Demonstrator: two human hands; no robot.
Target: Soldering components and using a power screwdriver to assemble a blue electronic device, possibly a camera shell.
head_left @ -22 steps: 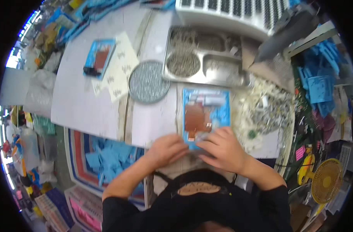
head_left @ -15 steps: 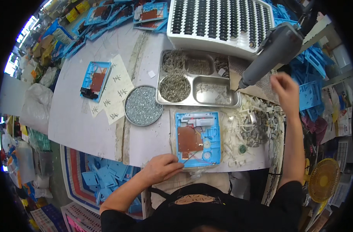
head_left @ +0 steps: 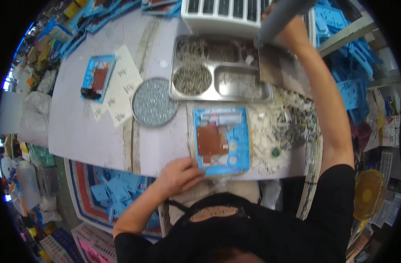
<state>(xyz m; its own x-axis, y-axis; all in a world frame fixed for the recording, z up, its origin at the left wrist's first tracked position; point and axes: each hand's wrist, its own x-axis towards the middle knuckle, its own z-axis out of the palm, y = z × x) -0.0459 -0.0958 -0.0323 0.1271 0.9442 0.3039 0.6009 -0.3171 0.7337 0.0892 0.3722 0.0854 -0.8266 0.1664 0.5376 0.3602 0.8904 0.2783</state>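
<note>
Pale worktop [head_left: 73, 127], Contents Left to Right

Round grey dish [head_left: 155, 125]: held small metallic pieces.
Bare left hand [head_left: 180, 176]: fingers narrowly curled at the near-left corner of a shallow blue plastic casing [head_left: 242, 131]; whether it gripped could not be told.
Casing: lay open, brown board inside, nearer than a steel compartment tray [head_left: 231, 64].
Grey cylindrical tool [head_left: 280, 19]: partly hid the raised bare right hand [head_left: 293, 35], whose hold could not be told.
</note>
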